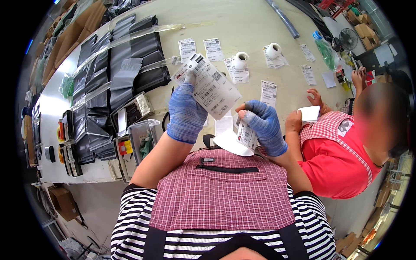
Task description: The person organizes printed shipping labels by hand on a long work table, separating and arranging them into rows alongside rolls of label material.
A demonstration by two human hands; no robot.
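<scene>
My left hand (186,115), in a blue knit glove with bare fingertips, pinches a few printed shipping labels (213,91) fanned over each other above the table edge. Close by on the right, my gloved right hand (266,128) has thumb and fingers closed on a smaller printed label (246,136). White label paper (230,141) curls below that hand, against my checked apron. Where this paper runs behind my hands is hidden. On the table (195,32) beyond lie several more printed labels (213,49), two of them under white paper rolls (241,60).
Grey plastic mailing bags (135,56) lie stacked at left under clear straps. Nearer stand a clear bin (142,138) and a box of small items (135,109). A co-worker in red (333,151) sits at right holding white paper (309,113). A grey roll (284,18) lies far off.
</scene>
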